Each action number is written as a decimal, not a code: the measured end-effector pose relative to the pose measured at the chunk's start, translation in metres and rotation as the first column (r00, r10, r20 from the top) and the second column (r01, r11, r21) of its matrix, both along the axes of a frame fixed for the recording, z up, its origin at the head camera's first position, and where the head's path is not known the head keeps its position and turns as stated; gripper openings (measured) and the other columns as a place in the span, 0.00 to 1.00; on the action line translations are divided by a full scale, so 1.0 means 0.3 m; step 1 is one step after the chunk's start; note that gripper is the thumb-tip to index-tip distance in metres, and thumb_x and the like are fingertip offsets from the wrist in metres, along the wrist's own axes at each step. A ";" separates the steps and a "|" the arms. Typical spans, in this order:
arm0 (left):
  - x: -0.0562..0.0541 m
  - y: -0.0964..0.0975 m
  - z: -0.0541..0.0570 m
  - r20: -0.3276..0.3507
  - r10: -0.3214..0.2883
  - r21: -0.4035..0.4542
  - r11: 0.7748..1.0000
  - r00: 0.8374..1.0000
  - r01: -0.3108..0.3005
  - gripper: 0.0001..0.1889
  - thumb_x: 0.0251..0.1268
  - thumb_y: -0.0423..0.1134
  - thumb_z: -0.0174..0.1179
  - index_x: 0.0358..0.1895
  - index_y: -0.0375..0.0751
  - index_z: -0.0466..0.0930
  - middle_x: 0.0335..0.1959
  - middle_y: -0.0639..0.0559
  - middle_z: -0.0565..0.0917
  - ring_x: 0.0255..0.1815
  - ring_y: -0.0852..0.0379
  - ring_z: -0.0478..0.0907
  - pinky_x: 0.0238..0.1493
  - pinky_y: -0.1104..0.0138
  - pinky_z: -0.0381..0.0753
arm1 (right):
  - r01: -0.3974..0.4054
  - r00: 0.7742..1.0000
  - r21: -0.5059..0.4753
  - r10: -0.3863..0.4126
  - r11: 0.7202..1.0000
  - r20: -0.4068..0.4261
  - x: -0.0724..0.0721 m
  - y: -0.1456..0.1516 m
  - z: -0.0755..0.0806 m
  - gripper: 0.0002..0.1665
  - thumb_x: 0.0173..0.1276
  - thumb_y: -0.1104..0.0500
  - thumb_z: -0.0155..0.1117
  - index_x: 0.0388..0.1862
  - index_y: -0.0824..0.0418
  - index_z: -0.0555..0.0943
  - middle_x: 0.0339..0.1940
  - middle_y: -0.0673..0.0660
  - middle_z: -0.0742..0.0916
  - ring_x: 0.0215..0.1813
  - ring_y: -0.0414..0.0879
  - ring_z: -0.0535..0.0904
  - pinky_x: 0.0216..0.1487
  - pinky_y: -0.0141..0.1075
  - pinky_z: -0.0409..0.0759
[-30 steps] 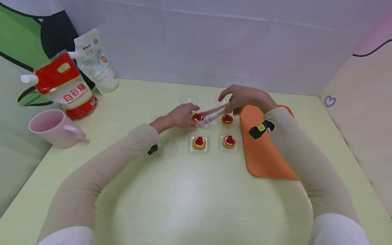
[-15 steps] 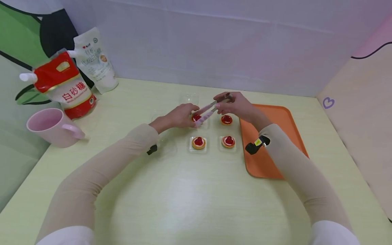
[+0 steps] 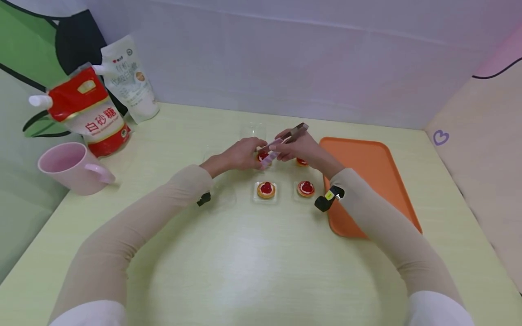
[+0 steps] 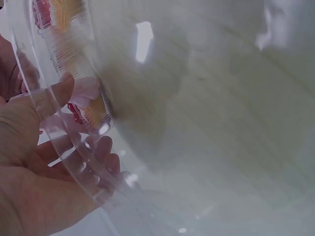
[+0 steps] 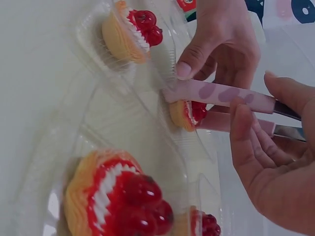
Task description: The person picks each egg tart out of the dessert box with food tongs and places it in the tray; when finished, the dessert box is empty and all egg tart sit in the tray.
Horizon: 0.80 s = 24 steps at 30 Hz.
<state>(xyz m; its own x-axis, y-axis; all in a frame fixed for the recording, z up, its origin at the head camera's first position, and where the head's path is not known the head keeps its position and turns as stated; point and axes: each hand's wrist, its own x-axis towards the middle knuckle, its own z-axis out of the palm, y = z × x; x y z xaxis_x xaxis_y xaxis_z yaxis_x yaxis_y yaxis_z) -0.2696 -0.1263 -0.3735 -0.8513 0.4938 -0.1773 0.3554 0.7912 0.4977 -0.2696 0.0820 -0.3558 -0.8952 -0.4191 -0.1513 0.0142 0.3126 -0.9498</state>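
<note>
My right hand [image 3: 299, 147] holds kitchen tongs [image 3: 297, 131] with a metal handle and pink tips. The tips straddle a small cherry tart [image 5: 184, 114] in the right wrist view; whether they press on it I cannot tell. That tart sits in a clear plastic box [image 5: 192, 142]. My left hand [image 3: 243, 154] holds this box, thumb on one side and fingers on the other; the left wrist view shows the thumb [image 4: 61, 91] by the tart. Another tart [image 3: 266, 189] lies nearer in its own box, with a tart [image 3: 305, 188] to its right. My right hand partly hides another tart [image 3: 302, 162].
An orange tray [image 3: 359, 158] lies at the right, under my right forearm. At the left stand a pink mug [image 3: 65, 167], a red and white sugar pouch [image 3: 95, 120] and a white pouch [image 3: 130, 81]. Another clear box [image 3: 253, 129] is behind the tarts.
My right hand has moved left and down along the tongs, now gripping closer to their pink tips, which have drawn nearer each other. The left hand has stayed at the tart's box.
</note>
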 end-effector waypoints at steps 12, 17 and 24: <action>0.005 0.006 0.003 0.026 0.019 0.005 1.000 0.999 -0.019 0.38 0.58 0.40 0.73 0.72 0.36 0.67 0.67 0.40 0.74 0.65 0.42 0.73 0.66 0.52 0.74 | 0.060 0.998 -0.001 -0.060 0.998 -0.030 -0.010 -0.017 -0.037 0.21 0.63 0.63 0.68 0.54 0.68 0.78 0.36 0.57 0.88 0.28 0.43 0.82 0.34 0.32 0.81; 0.003 0.003 0.002 0.019 0.014 0.015 1.000 1.000 -0.015 0.38 0.57 0.40 0.73 0.71 0.36 0.68 0.65 0.40 0.76 0.64 0.43 0.74 0.65 0.52 0.75 | 0.071 0.995 -0.033 -0.074 0.997 -0.071 -0.012 -0.017 -0.039 0.18 0.62 0.66 0.67 0.51 0.70 0.80 0.31 0.54 0.87 0.25 0.43 0.79 0.31 0.33 0.78; 0.000 0.003 0.003 0.024 0.016 0.015 1.000 1.000 -0.017 0.36 0.58 0.40 0.72 0.70 0.36 0.69 0.65 0.40 0.76 0.64 0.42 0.74 0.66 0.52 0.74 | 0.060 0.994 0.003 -0.059 0.998 -0.095 -0.017 -0.009 -0.023 0.17 0.63 0.65 0.68 0.50 0.69 0.80 0.34 0.57 0.88 0.26 0.44 0.79 0.33 0.36 0.79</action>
<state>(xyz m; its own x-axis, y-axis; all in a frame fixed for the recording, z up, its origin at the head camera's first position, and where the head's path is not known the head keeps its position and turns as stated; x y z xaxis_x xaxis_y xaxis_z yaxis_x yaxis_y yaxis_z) -0.2697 -0.1254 -0.3726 -0.8550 0.4825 -0.1904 0.3300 0.7892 0.5179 -0.2746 0.0792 -0.3626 -0.9291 -0.3639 -0.0666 -0.0573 0.3193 -0.9459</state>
